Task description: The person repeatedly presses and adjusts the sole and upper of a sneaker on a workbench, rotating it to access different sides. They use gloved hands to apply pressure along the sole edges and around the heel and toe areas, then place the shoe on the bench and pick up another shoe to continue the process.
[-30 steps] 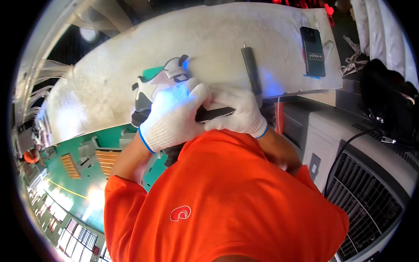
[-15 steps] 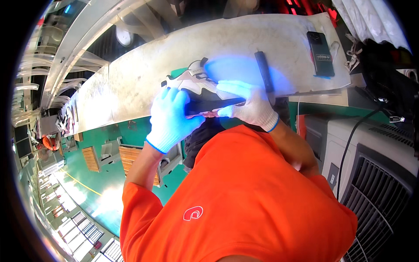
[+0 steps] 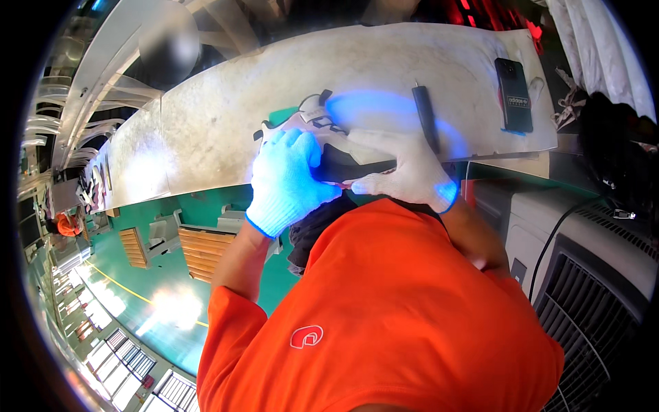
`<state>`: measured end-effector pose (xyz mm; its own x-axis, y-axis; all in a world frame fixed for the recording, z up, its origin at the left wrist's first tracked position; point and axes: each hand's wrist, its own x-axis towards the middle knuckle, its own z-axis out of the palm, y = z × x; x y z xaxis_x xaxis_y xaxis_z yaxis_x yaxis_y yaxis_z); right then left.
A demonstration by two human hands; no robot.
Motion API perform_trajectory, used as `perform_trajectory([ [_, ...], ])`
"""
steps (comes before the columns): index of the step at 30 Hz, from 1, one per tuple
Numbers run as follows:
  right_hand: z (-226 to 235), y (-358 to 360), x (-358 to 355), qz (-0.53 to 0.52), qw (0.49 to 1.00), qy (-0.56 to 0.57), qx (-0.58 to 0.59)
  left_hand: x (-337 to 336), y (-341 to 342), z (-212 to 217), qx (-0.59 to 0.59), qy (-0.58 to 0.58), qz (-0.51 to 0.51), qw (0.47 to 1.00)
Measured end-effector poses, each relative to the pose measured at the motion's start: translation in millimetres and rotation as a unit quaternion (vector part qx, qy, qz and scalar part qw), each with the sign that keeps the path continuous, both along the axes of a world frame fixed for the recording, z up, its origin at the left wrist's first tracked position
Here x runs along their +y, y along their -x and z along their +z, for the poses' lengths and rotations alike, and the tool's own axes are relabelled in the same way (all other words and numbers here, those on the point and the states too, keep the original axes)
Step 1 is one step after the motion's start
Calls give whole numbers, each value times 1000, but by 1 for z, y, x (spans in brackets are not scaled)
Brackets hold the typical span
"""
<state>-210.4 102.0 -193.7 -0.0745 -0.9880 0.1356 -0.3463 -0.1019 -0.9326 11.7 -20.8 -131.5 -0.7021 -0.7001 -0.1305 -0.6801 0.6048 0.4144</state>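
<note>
A white, grey and black shoe upper lies at the near edge of the pale worktop, between my two gloved hands. My left hand is wrapped over its left part, with the thumb low along the near edge. From the other side, my right hand grips it, fingers stretched over the top and thumb at the near edge. The thumbs are close together there, beside a thin reddish edge. Both white gloves have blue cuffs, and blue light falls on the left one. Parts of the upper are hidden under the hands.
On the worktop, a dark slim-handled tool lies just beyond my right hand. A dark phone lies farther right. Some green material sits beyond the upper. A grey vented machine stands at the right.
My left hand has shifted right and over the upper, and the thumbs have come closer together. More of the upper's black part is covered. The view has shifted slightly.
</note>
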Motion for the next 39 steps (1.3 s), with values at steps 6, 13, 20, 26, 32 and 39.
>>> perform_trajectory([
  [6, 29, -18, -39, 35, 976, -155, 146, -20, 4, 5, 66, -46, -61, 995],
  [13, 38, -36, -50, -27, 977, -163, 137, -29, -5, 2, 166, -115, -85, 976],
  [20, 19, -52, -3, -245, 943, 48, 221, -87, -125, -71, 378, -206, 133, 893],
  [26, -21, -26, -42, -204, 978, 32, 15, -77, -109, -80, 255, 41, -36, 965],
  [32, -20, 1, -77, -183, 886, -122, -408, -90, -49, 45, 176, 12, -166, 970],
  [39, -15, 15, -56, -81, 863, 64, -495, -50, 26, 124, 37, -35, -126, 991],
])
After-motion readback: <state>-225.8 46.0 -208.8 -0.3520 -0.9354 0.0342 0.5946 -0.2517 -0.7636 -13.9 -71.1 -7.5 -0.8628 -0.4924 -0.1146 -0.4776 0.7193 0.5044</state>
